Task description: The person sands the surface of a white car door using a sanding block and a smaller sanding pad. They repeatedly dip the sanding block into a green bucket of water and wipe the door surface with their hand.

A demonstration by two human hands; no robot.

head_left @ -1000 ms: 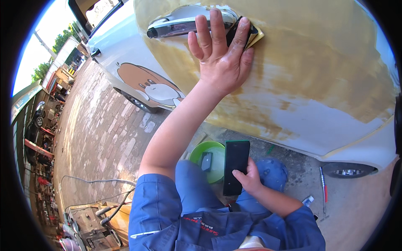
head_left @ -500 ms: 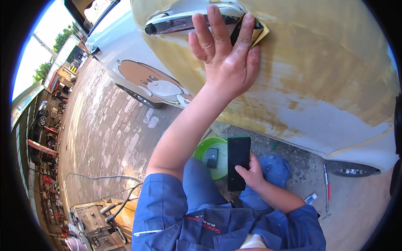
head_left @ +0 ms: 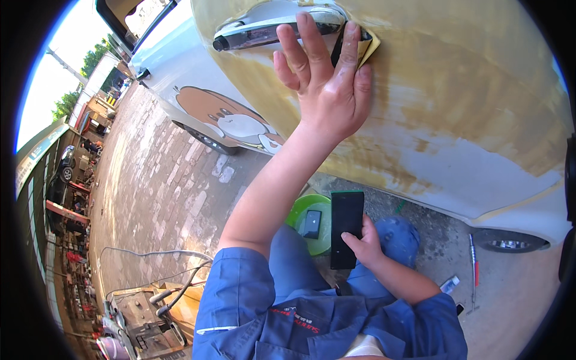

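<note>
Pinning a yellow-black sheet (head_left: 371, 49) to the car panel (head_left: 447, 90) beside the handle (head_left: 258, 38), I'm holding my left hand (head_left: 332, 90) spread wide, my right hand (head_left: 366, 243) gripping a black board (head_left: 347, 222) near the green basin (head_left: 298, 210).

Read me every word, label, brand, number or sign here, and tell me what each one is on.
Jacket: red and white chest lettering; I won't copy its wording.
Board, far left: any marks too small and blurred to read.
Bottle, lower right: any label is too small to read.
Block in the right hand: no lettering visible.
</note>
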